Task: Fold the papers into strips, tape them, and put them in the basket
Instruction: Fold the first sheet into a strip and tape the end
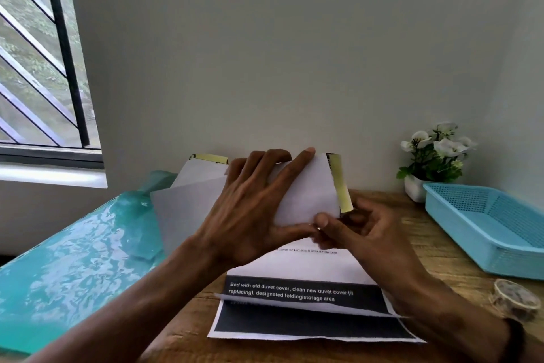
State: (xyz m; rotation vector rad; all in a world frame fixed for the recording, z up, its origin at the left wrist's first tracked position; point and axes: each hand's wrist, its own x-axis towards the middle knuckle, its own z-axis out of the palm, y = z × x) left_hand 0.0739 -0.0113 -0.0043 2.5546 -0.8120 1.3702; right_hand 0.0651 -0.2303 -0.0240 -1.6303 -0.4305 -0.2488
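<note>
We see a white sheet of paper (306,194) held up off the wooden table (435,247), just left of the blue basket (459,224) and nearer to us than the wall. Its blank back faces us; its long axis runs roughly left to right, with the upper edge tipped away toward the wall and a yellow-printed margin showing along the right edge. The left hand (253,215) lies flat across the sheet with fingers spread and straight, index fingertip reaching the top edge. The right hand (353,230), closer to the basket, has its thumb and curled fingers pinching the sheet's lower right corner. Below the hands, left of the basket, more printed papers (306,309) lie flat on the table, their long side across our view. A roll of tape (515,302) sits on the table just in front of the basket. A small potted plant (435,156) stands just behind the basket's left end.
</note>
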